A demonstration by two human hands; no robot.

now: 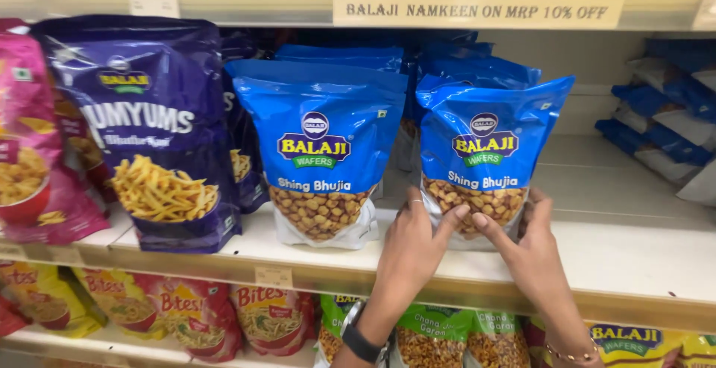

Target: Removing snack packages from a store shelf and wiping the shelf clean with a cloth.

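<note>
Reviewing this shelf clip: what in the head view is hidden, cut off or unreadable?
- Lower front of the right blue snack pouch: covered by the left hand and right hand.
- Blue pouches behind: hidden by the front row, number unclear.
- Pink pouch: cut off by the left edge.
- Lower-shelf packets: cut off by the bottom edge and both forearms.
- Small shelf tag: too small to read.

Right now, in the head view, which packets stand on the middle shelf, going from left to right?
Pink snack bag → purple bag of sticks → blue peanut pouch → blue peanut pouch between both hands → stacked blue-and-white packets.
</note>
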